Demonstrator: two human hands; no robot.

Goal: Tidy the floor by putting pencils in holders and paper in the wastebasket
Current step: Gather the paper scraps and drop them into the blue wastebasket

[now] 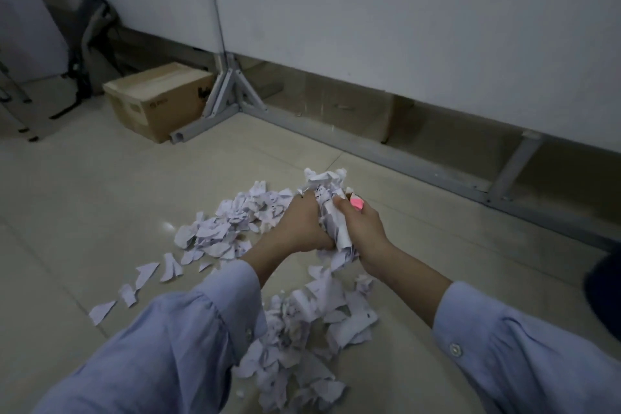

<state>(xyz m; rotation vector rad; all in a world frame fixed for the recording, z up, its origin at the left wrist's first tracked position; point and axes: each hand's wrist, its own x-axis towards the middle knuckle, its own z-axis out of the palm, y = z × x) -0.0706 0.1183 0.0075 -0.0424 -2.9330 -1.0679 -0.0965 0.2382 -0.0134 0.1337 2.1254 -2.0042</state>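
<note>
A bundle of torn white paper (327,188) is pressed between my two hands above the tiled floor. My left hand (300,225) grips it from the left and my right hand (361,228) from the right, fingers closed around the scraps. A small pink object (356,202) shows at my right fingertips; what it is cannot be made out. Many more paper scraps (302,323) lie on the floor under and in front of my arms, with a loose spread (215,232) to the left. No pencils, holders or wastebasket appear in view.
A cardboard box (158,101) stands at the back left beside a grey metal frame foot (232,94) of a white partition. A metal floor rail (420,158) runs right along the wall. A dark backpack (94,30) leans in the far left corner.
</note>
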